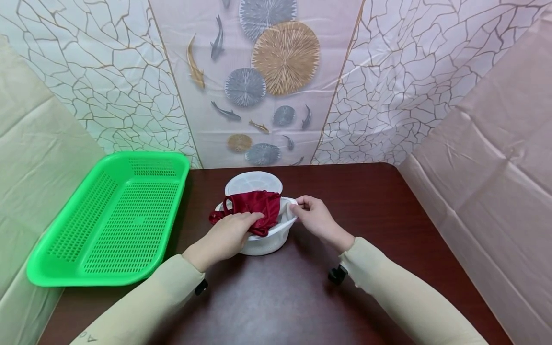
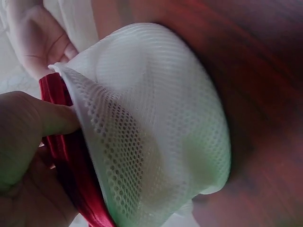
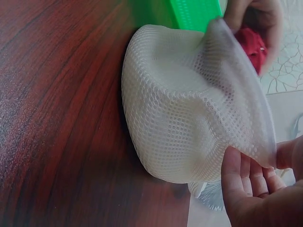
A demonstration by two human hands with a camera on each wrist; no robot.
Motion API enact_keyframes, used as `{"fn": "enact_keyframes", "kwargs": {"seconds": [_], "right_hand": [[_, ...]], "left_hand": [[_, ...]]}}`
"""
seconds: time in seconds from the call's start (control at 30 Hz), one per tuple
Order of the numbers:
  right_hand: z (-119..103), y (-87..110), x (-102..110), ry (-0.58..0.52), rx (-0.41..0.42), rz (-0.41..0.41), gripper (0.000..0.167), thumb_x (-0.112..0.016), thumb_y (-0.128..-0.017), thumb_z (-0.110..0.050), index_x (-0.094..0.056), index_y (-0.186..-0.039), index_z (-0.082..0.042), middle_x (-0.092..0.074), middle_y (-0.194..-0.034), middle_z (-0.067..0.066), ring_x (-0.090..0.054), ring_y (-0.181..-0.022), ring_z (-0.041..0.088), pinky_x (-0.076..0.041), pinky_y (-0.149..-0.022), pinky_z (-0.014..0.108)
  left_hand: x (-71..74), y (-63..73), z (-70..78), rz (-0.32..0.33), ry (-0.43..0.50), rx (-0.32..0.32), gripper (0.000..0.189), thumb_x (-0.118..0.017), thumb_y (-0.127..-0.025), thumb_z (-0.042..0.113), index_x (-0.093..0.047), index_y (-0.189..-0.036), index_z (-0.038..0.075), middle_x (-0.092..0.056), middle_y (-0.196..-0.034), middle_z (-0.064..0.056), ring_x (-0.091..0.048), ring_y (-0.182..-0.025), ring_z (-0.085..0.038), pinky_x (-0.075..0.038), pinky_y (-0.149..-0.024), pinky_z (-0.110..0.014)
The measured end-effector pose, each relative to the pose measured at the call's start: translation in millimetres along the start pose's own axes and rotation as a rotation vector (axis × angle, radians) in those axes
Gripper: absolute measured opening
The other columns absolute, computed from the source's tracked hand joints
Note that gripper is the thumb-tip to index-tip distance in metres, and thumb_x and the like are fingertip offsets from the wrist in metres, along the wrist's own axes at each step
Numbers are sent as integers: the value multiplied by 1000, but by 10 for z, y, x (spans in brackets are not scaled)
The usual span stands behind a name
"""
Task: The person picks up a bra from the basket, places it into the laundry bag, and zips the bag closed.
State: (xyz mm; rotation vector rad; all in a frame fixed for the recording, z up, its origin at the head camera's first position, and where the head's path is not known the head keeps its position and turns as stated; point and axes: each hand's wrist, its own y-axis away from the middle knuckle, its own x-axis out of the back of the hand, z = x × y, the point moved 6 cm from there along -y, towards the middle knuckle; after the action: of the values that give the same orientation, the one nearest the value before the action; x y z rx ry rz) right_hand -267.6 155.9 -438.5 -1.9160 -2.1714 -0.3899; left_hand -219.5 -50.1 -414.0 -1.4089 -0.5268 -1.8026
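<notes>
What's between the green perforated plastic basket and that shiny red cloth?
A bare strip of dark brown table separates the basket from the cloth, in the head view.

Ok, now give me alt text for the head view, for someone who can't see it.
A person's left hand holds red cloth at the mouth of a white mesh bag while the right hand pinches the bag's edge. The bag sits on a dark reddish-brown table, with a green basket to its left and a fish-patterned wall behind.
</notes>
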Motion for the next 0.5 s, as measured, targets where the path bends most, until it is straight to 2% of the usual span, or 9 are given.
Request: {"fn": "enact_keyframes", "kwargs": {"seconds": [0.1,0.17,0.37,0.5], "right_hand": [[3,2,-10,6,14,-4,16,-63,-94,-14,-64,-98,2,-64,-85,11,-58,-74,17,-52,-66,29],[1,4,-8,8,20,-1,16,-64,-93,-14,-64,-98,1,-64,-85,10,-59,-74,20,-52,-67,31],[-5,-3,15,11,20,12,15,-63,-93,-14,-64,-96,1,-63,-81,8,-58,-74,22,-51,-67,34],[-1,-9,12,11,23,9,14,-63,-93,-14,-64,-95,0,-63,-80,7,-58,-73,21,-51,-66,32]], "left_hand": [[-31,15,-16,0,6,-9,50,-69,-86,8,-54,-134,13,-63,-118,-7,-61,-107,-25,-49,-91,-40],[2,25,-19,13,14,-15,53,-70,-85,10,-53,-135,13,-62,-120,-7,-60,-109,-26,-47,-94,-41],[196,51,-72,52,58,-8,62,-75,-82,22,-50,-138,14,-59,-128,-6,-54,-118,-24,-40,-101,-43],[329,72,-166,86,77,6,67,-78,-80,36,-51,-138,15,-58,-127,-4,-54,-115,-22,-42,-98,-44]]}}
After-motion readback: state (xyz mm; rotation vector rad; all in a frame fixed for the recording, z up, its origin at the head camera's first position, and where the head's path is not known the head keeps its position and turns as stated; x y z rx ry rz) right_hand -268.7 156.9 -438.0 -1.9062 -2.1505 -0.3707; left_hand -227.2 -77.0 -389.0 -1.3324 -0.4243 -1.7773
